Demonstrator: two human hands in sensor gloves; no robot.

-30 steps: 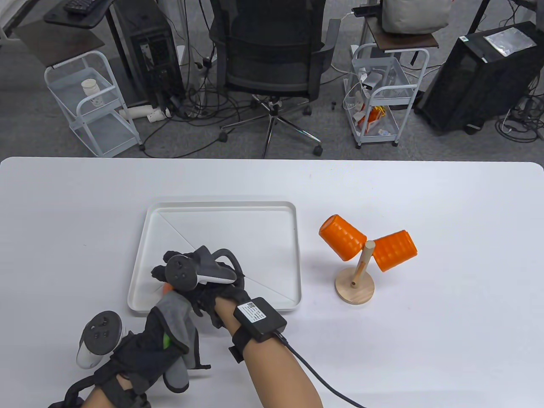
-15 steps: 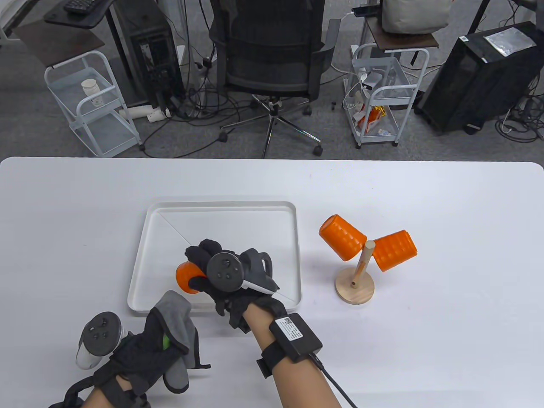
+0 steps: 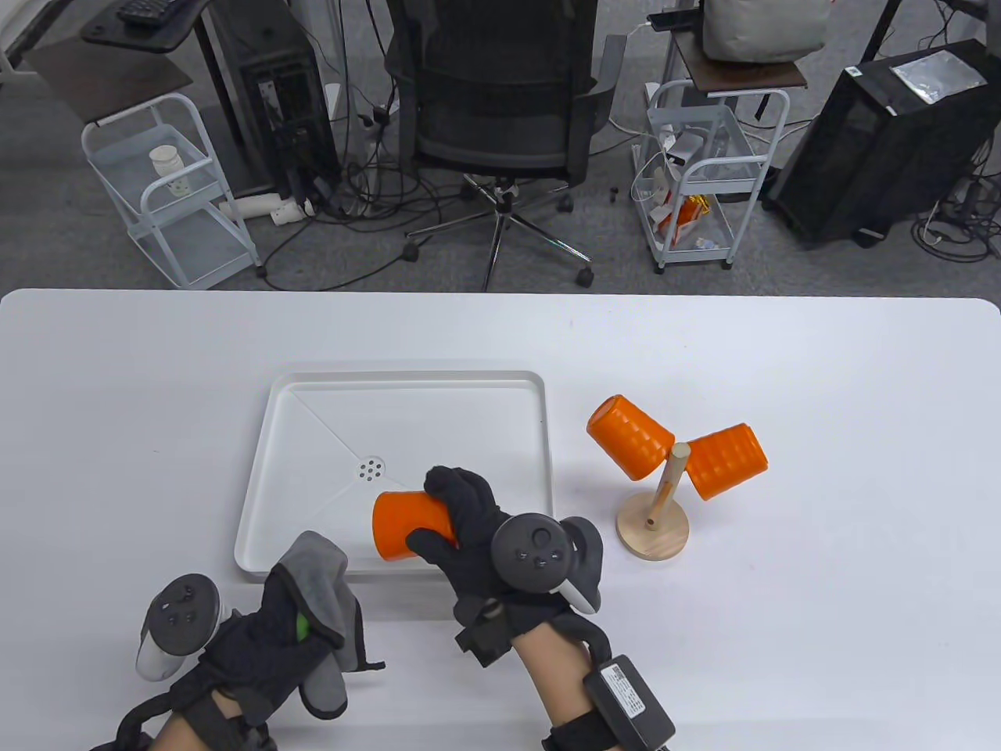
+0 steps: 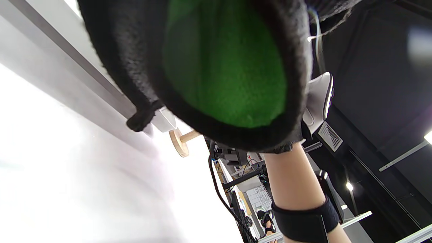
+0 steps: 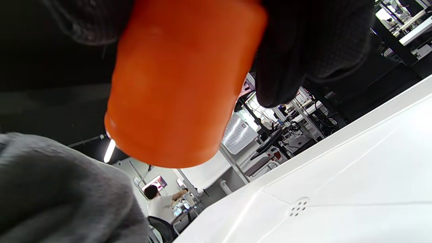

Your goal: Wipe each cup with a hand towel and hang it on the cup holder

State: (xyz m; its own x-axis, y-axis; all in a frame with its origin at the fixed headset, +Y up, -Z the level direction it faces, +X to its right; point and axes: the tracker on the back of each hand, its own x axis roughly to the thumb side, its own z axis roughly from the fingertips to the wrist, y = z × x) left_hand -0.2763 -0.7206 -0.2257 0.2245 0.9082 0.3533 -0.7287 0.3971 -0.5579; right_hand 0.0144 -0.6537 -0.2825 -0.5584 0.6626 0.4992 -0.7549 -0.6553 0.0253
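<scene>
My right hand [image 3: 457,520] grips an orange cup [image 3: 405,524] on its side, lifted over the front of the white tray [image 3: 407,383]. The right wrist view shows the cup [image 5: 179,84] close up between gloved fingers [image 5: 303,50]. My left hand [image 3: 281,637] holds a grey hand towel [image 3: 324,579] near the table's front left, just left of the cup; the towel [image 4: 222,64] shows a green side in the left wrist view. Two more orange cups [image 3: 629,436] [image 3: 727,460] hang on the wooden cup holder [image 3: 654,526] to the right of the tray.
The tray has a small drain [image 3: 370,469] at its middle. Beyond the table's far edge stand an office chair [image 3: 500,117], two white wire carts [image 3: 168,188] [image 3: 700,180] and computer towers on the floor.
My right hand lifted the orange cup out of the tray's front left and carried it right and toward me, turning palm-side to the left. The left hand with the towel barely moved.
</scene>
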